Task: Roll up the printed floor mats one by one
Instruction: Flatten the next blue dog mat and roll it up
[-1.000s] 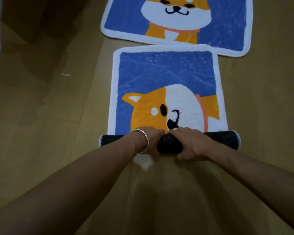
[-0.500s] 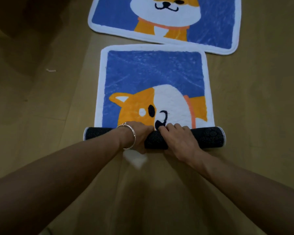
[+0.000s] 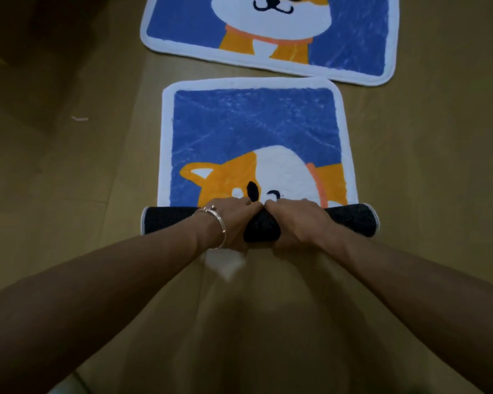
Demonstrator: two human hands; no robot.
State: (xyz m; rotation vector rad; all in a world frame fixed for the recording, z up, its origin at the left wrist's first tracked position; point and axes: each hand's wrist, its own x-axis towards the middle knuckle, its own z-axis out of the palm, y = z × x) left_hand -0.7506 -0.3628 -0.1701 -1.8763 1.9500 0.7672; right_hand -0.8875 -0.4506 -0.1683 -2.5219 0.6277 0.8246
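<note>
A blue floor mat (image 3: 254,129) with a white border and an orange-and-white dog print lies on the wooden floor. Its near end is rolled into a tube, black dotted underside (image 3: 262,226) facing out. My left hand (image 3: 234,220), a bracelet on its wrist, and my right hand (image 3: 296,220) grip the middle of the roll side by side, fingers curled over its far side. A second mat (image 3: 353,38) with the same dog print lies flat just beyond, partly cut off by the top edge.
Wooden floor (image 3: 424,166) surrounds the mats on both sides. A small white scrap (image 3: 80,118) lies on the floor to the left. A dark shadowed shape (image 3: 26,38) fills the top left corner.
The roll has advanced over more of the dog's face, covering the mouth. My right hand's fingers have curled back over the roll's top next to the left hand.
</note>
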